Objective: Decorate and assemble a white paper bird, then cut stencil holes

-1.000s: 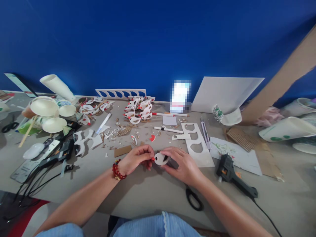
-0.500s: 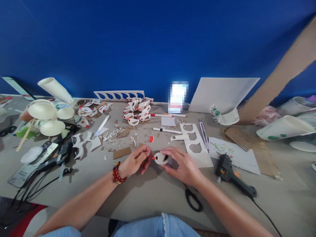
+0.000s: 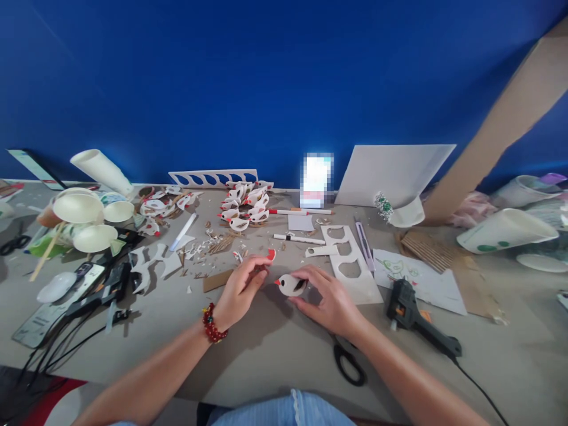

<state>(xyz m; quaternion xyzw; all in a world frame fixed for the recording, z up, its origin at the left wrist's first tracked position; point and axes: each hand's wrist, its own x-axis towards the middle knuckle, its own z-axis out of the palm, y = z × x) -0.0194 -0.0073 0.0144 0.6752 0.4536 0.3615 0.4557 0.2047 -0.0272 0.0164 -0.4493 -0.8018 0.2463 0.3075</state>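
Between the thumb and fingers of my right hand [image 3: 331,296] is a small white foam bird [image 3: 290,285] with a red beak, a black eye and a dark wing mark. Its beak points left. My left hand [image 3: 244,287], wearing a red bead bracelet, is held left of the bird and apart from it, fingers stretched forward and thumb separate. Its fingertips are close to a small red-and-white scrap [image 3: 271,254]; whether they touch it I cannot tell. A brown cardboard strip [image 3: 216,280] lies partly behind the left hand.
Several finished birds [image 3: 239,223] cluster at the back. A cut-out foam sheet [image 3: 373,290], a utility knife [image 3: 364,244] and a black glue gun [image 3: 410,313] lie to the right. Black-handled scissors [image 3: 349,364] sit near my right forearm. Paper cups [image 3: 76,206] and cables are at left.
My left hand has moved away from the bird's beak toward the red scrap, its fingers straightening. The right hand keeps the bird in about the same place.
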